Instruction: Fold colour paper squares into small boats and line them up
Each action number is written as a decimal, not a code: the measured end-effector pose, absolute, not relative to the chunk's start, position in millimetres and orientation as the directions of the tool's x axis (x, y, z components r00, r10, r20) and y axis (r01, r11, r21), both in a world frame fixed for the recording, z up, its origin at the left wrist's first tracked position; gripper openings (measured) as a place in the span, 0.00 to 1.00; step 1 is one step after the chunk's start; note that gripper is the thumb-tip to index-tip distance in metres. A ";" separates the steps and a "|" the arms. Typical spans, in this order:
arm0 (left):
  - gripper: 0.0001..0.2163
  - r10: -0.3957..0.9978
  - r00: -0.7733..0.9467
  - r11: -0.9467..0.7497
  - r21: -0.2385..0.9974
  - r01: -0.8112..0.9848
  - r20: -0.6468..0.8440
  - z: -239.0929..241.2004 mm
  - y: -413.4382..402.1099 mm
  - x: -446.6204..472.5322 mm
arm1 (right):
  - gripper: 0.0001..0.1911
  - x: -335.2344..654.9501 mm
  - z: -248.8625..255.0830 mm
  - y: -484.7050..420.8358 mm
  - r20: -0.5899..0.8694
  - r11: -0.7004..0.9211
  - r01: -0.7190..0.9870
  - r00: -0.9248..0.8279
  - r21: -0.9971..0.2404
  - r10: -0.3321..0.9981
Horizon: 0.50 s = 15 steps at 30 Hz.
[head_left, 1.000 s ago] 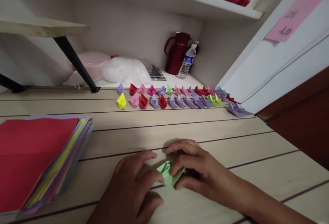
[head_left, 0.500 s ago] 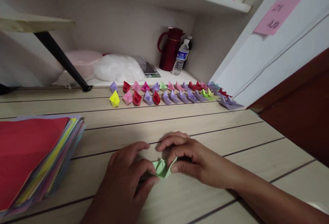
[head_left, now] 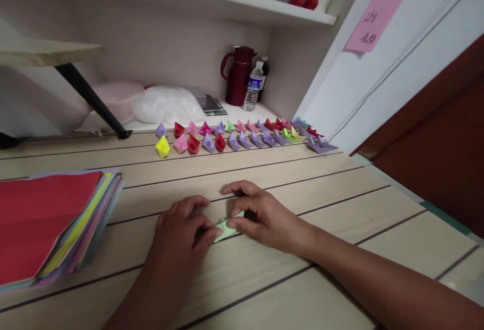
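Note:
A small light-green folded paper boat [head_left: 226,229] is pinched between my two hands, low over the wooden tabletop [head_left: 264,279]. My left hand [head_left: 185,229] grips its left end with thumb and index finger. At the other end, my right hand [head_left: 260,216] holds it with the thumb on the near side and the fingers behind. The boat now shows a long, narrow side, slanting up to the right; fingertips hide its ends. Beyond my hands stand two rows of folded paper boats, among them a yellow one [head_left: 162,146] and a purple one [head_left: 320,144].
On the left lies a stack of coloured paper [head_left: 49,224], red on top. Behind the boats are a plastic bag [head_left: 166,104], a dark red jug [head_left: 240,77] and a water bottle [head_left: 253,88]. A black table leg [head_left: 93,100] stands at the back left.
The green boat has turned from showing its open inside to showing a flat, narrow side. Both hands have tilted with it, and the whole view has shifted slightly.

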<state>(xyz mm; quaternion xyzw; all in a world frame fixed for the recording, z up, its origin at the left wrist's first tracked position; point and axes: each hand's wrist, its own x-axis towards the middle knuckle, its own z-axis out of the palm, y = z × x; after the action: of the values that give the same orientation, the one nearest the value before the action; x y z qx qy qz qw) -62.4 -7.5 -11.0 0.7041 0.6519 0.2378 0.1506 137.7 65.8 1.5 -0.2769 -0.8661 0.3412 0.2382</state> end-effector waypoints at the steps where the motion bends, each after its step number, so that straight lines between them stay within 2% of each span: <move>1: 0.10 0.989 0.036 -0.106 0.523 0.845 0.143 -11.5 -7.1 -62.7 | 0.05 137.5 1.5 65.0 0.225 0.617 0.321 -0.732 -0.718 0.643; 4: 0.13 0.988 0.034 -0.111 0.532 0.839 0.153 -11.8 -7.2 -63.0 | 0.05 136.8 1.6 63.7 0.247 0.646 0.317 -0.738 -0.695 0.628; 9: 0.11 0.991 0.002 -0.074 0.524 0.849 0.137 -9.7 -6.3 -59.8 | 0.05 135.5 -1.5 62.6 0.279 0.676 0.330 -0.727 -0.659 0.627; 15: 0.09 0.990 -0.014 -0.061 0.519 0.852 0.139 -7.8 -3.9 -58.0 | 0.04 135.4 -3.2 59.4 0.333 0.756 0.455 -0.702 -0.470 0.629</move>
<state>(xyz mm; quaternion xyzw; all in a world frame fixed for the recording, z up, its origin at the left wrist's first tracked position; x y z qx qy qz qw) -58.0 -3.9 -7.8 0.6874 0.6701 0.2408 0.1431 135.4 59.4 -3.2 -0.2995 -0.9050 0.1794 0.2432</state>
